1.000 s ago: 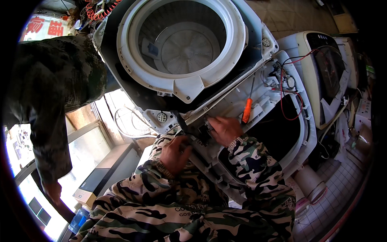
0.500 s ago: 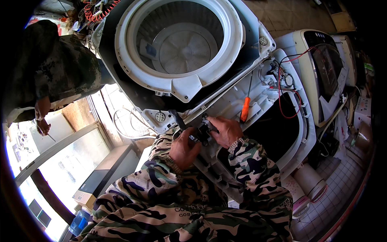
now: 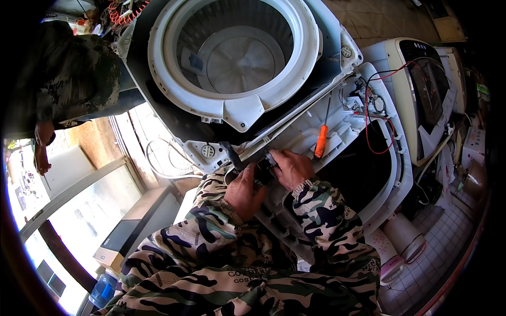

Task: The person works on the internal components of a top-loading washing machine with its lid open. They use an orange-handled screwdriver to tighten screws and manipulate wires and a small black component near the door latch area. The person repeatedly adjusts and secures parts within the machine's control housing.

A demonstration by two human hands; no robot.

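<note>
My left hand (image 3: 244,193) and my right hand (image 3: 293,168) are both closed around a small dark part (image 3: 264,171) at the near corner of a washing machine's detached white top cover (image 3: 305,138). Fingers hide most of the part, so I cannot make out its exact kind. A black handle-like piece (image 3: 230,155) sticks up just beyond my left hand. Past my right hand, an orange-handled screwdriver (image 3: 321,141) lies on the cover. Behind both hands stands the opened washing machine, its white tub ring (image 3: 203,102) and drum (image 3: 242,60) exposed.
Red and black wires (image 3: 367,121) loop over the cover's right end. Another washing machine (image 3: 421,95) stands at the right. A person in camouflage (image 3: 79,79) is at the left, beside a grey hose (image 3: 158,171). A blue water bottle (image 3: 104,289) sits at lower left.
My left fingers have shifted over the dark part and now cover more of it; my right hand has moved slightly left. The other person's hand has moved left and down.
</note>
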